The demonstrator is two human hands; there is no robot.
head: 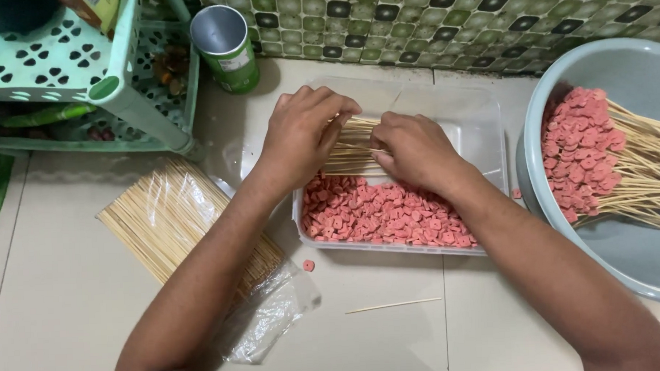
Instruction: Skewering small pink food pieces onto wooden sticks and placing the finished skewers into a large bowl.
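**Both hands on the loose skewers above the tray of pink slices**

While both hands work inside the clear plastic tray [489, 121], the left hand [299, 132] curls its fingers over a small bundle of bamboo skewers [347, 152] and the right hand [416, 152] pinches the same bundle from the other side; both are closed on the sticks. The bundle lies across the far half of the tray, just above the layer of pink sausage slices [389, 216] that fills its near half.

The grip looks loose, so sticks could fan out and slip down among the slices, and a sharp tip could prick a finger if the hands press together. One stray slice [308, 265] and one stray skewer [393, 305] already lie on the tiled surface [71, 304].

To the left, a large pack of skewers [178, 220] rests in torn plastic wrap under the left forearm, where an elbow could scatter it. To the right, a grey basin [633, 65] holds finished skewers [600, 158], close to the right arm. A green can [226, 46] and a mint plastic rack [122, 90] stand behind.
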